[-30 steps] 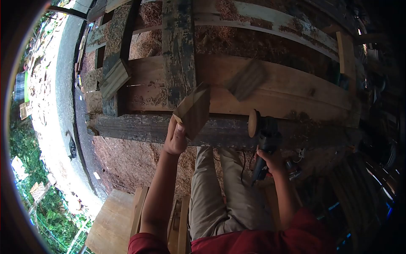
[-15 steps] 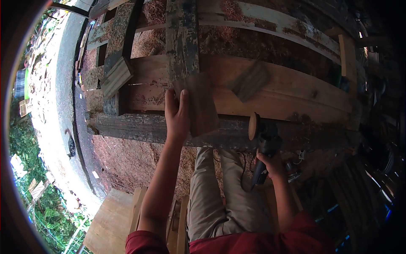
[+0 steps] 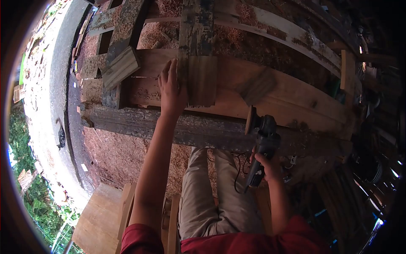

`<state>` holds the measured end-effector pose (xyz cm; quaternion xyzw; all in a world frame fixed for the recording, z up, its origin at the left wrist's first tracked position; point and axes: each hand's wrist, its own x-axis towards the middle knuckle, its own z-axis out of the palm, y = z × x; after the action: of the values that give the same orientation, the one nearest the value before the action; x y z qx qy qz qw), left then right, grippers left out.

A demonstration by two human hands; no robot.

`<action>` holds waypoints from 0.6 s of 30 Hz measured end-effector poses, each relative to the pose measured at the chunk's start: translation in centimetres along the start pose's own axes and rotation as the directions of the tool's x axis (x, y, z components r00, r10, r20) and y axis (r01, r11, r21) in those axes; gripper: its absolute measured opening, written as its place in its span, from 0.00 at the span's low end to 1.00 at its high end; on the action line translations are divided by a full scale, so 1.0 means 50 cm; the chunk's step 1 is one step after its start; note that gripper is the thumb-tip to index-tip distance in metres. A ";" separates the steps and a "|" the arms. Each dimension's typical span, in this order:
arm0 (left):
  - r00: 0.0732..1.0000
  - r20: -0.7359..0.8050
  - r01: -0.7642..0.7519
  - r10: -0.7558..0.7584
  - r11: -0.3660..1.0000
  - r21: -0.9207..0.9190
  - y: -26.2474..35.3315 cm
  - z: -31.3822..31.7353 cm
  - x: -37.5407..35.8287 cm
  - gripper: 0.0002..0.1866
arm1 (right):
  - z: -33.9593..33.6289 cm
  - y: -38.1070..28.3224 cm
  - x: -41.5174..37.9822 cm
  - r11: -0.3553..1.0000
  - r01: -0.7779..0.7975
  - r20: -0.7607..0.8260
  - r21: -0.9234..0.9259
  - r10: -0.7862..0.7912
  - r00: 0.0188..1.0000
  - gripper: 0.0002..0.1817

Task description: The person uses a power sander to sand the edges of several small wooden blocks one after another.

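From where I stand, the step in hand looks like setting out and positioning a piece of wood, with the tool held off to one side. The left hand (image 3: 172, 96) reaches over the slatted wooden tabletop (image 3: 144, 125), its fingers extended and slightly apart, just beside a brown rectangular wooden block (image 3: 202, 81); I can't tell whether they touch it. The right hand (image 3: 272, 164) has its fingers wrapped around a black corded power tool (image 3: 266, 142), whose round tan-edged disc (image 3: 250, 120) stands near the tabletop's front edge. To my mind, the next move calls for a steady grip on the block, well clear of that disc. The block lies flat across the dark crosspiece (image 3: 196, 31), its grain streaked and its front end slightly uneven. Two similar greyish-brown blocks (image 3: 121, 68) (image 3: 258, 84) lie on either side, both askew.
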<state>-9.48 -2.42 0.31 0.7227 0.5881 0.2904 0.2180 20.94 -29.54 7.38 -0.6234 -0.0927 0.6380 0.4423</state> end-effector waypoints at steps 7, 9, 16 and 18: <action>0.579 0.662 -0.739 0.477 0.649 0.179 0.040 -0.052 0.094 0.36 | 0.034 0.006 0.006 0.999 0.042 -0.054 0.022 -0.041 0.998 0.26; 0.561 0.672 -0.796 0.485 0.539 0.275 0.037 -0.041 0.113 0.33 | 0.035 0.012 0.005 0.999 0.023 -0.076 0.027 -0.021 0.997 0.25; 0.307 0.870 -0.934 0.386 0.298 0.197 0.090 -0.052 0.196 0.41 | 0.039 0.052 0.014 0.992 -0.036 -0.133 0.119 0.051 0.990 0.28; 0.489 0.788 -0.796 0.374 0.560 0.229 0.094 -0.040 0.170 0.47 | 0.047 0.054 0.018 0.973 -0.056 -0.126 0.224 0.086 0.988 0.26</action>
<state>-6.24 4.80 6.27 0.9653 0.2248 -0.1172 0.0632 17.83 -29.49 5.41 -0.6152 0.0306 0.6163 0.4906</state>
